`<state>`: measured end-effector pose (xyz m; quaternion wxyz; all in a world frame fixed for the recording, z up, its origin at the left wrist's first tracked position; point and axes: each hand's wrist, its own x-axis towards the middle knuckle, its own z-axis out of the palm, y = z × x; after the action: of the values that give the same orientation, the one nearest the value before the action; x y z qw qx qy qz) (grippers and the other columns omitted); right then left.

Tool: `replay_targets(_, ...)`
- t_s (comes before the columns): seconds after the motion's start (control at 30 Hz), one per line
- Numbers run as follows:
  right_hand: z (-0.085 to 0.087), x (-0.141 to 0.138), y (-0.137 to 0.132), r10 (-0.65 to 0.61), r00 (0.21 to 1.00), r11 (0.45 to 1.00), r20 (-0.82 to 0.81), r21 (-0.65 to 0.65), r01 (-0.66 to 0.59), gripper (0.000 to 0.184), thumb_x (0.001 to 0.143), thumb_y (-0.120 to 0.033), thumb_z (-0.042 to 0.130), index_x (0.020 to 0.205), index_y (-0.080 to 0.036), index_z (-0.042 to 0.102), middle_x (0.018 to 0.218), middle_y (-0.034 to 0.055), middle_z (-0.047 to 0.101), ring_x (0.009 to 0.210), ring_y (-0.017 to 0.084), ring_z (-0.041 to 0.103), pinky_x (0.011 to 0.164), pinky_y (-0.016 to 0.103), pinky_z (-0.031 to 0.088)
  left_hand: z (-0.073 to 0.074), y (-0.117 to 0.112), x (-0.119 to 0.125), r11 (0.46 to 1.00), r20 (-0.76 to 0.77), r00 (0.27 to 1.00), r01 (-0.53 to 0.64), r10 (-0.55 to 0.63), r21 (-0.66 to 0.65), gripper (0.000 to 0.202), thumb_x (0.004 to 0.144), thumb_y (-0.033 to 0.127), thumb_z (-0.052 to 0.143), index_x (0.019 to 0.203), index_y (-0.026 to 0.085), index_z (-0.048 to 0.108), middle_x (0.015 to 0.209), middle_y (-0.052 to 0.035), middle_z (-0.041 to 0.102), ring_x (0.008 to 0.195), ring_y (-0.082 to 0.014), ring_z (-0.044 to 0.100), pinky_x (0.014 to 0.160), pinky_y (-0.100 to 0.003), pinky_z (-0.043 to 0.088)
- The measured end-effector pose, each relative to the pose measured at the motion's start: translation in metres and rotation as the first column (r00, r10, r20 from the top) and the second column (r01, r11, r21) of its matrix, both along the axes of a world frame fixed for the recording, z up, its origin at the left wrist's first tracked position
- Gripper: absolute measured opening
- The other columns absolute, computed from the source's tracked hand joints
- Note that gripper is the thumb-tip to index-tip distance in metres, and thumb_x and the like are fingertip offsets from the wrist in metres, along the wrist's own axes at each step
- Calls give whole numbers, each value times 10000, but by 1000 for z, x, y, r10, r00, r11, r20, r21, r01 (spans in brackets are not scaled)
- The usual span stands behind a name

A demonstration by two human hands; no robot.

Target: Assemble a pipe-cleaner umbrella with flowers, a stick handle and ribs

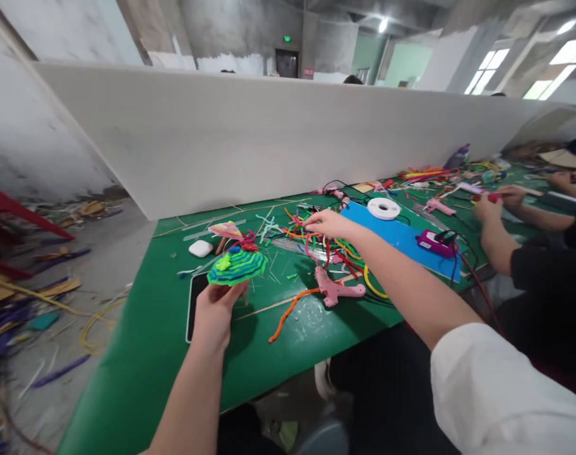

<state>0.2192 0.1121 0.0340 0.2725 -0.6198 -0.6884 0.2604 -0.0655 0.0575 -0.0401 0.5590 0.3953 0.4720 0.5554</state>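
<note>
**Striped cap (237,268) in my left hand (215,316), my right hand (333,226) at the fuzzy stems (295,234)**

My left hand is closed around the underside of the domed cap, holding it up above the near left part of the green desk (141,354). The cap is ringed in green and blue, with a bright green tuft on top; my fingertips are partly hidden below it. My right hand reaches across to the tangle of coloured stems, palm down, fingers bent together at its edge. I cannot tell whether they pinch one.

Under my left hand lies a phone (192,309), partly covered by it. Just beyond the cap are a pink-and-yellow striped piece (226,229) and some dark red stems (249,240), with a small white case (200,248) to their left. Between my forearms, a pink glue gun (333,289) lies on its side near a loose orange stem (288,316).

Past my right forearm is a blue sheet (402,237), bearing a white spool (383,208) and a purple power block (434,243) with plugs in it. Farther right, a co-worker's hands (487,207) hold something reddish. A white panel (269,139) stands along the far edge of the desk.
</note>
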Motion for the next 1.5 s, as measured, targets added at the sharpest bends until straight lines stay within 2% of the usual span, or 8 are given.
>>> replay_targets(0.13,7,18,-19,-9,954,999,-299,-50,-6,300,836,-275,477,1094,-210,615,1019,63,674,526,68,544,391,179,373,-3,4,-1,1000,16,1000,-2,2,-28,344,460,288,820,726,136,662,667,-24,667,627,-145,594,611,-262,449)
replay_targets(0.3,5,27,-39,26,839,992,-544,-90,-89,319,828,-298,486,1118,-210,588,1133,88,632,540,54,542,383,160,383,-7,4,2,999,6,1000,-2,3,-40,345,467,322,817,719,141,668,664,-30,665,631,-163,599,594,-273,451)
replay_targets(0.5,9,21,-48,-109,426,973,-898,-184,-140,257,782,-208,545,1028,-238,612,996,15,659,456,5,410,358,108,303,-7,2,1,996,0,1000,16,-16,-84,369,453,327,825,721,132,664,669,-41,670,641,-169,602,582,-267,460)
replay_targets(0.57,13,16,-54,-112,360,973,-926,-176,-150,267,775,-195,541,1027,-250,610,978,1,653,446,8,375,351,111,282,-7,3,1,995,-1,1000,11,-11,-96,379,446,321,829,728,129,663,667,-41,668,640,-170,603,582,-269,463)
replay_targets(0.83,22,-4,-79,65,464,990,-883,-1,-141,457,702,-206,559,1138,-341,544,972,-33,612,455,34,288,350,145,251,-9,2,0,995,-17,999,31,-33,-100,396,432,328,831,728,125,665,673,-50,670,643,-179,606,584,-281,469)
replay_targets(0.97,14,-9,-81,124,523,992,-843,94,-84,536,662,-227,615,1172,-349,502,861,-38,548,547,56,408,406,163,358,-10,1,1,993,-12,1000,21,-22,-116,402,429,320,834,740,124,669,685,-51,675,657,-177,610,600,-277,469)
replay_targets(1.17,-6,-14,-76,124,367,992,-922,120,-34,498,582,-195,723,1038,-315,563,670,-82,429,639,64,513,696,254,521,-11,0,2,991,-11,999,31,-33,-130,410,422,312,841,749,132,670,685,-34,679,666,-153,607,629,-253,466)
replay_targets(1.5,-51,-5,-73,-80,251,940,-965,10,340,300,482,-185,802,740,-221,654,595,-77,560,552,65,589,506,174,522,-21,2,5,988,-68,996,39,-49,-149,428,411,320,841,755,142,661,667,-20,679,653,-155,609,624,-252,461)
